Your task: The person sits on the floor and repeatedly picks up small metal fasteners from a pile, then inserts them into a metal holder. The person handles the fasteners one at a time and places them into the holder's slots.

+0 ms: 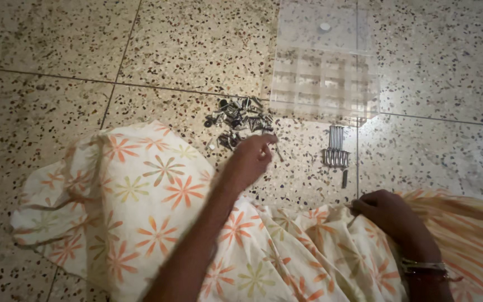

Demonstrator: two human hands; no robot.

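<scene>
a flowered cloth (pixel 141 207) is lying across the speckled floor (pixel 40 112), a clear plastic panel (pixel 324 72) beyond. the left hand (pixel 251 159) is hovering over a pile of small metal fittings (pixel 240 120), fingers pinching loosely; whether anything is between them, cannot tell. the right hand (pixel 389 211) is curling shut on the cloth, near a row of long screws (pixel 336 148).

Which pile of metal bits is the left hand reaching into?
The jumbled heap of small dark fittings, right by the left hand; the long screws lie lined up farther right.
</scene>
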